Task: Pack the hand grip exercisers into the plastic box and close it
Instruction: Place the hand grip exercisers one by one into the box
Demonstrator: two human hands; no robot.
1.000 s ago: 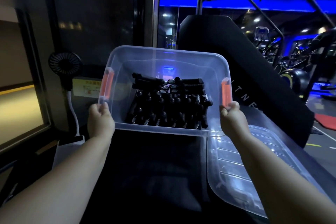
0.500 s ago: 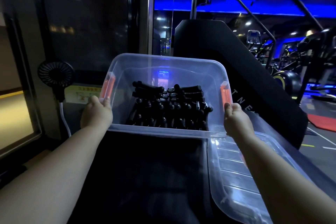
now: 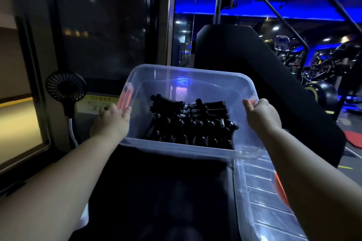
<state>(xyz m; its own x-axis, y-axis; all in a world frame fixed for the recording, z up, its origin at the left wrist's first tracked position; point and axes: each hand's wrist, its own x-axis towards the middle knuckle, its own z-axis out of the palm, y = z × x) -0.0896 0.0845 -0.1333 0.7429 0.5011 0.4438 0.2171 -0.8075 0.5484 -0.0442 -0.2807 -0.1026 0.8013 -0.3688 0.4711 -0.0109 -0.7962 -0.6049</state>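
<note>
Both hands have slid forward; the left hand (image 3: pixel 111 121) and right hand (image 3: pixel 262 117) grip the sides of the plastic box (image 3: pixel 186 71). Inside, the hand grip exercisers (image 3: pixel 192 123) are packed; the lid (image 3: pixel 260 191) lies alongside, not yet fitted.

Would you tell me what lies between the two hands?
Head view: the plastic box of hand grip exercisers lies between left hand and right hand.

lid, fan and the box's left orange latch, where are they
lid (image 3: pixel 258 197), head view, ribbed top surface
fan (image 3: pixel 65 86), head view, centre of the grille
left orange latch (image 3: pixel 126 97), head view, middle of the orange strip
</note>
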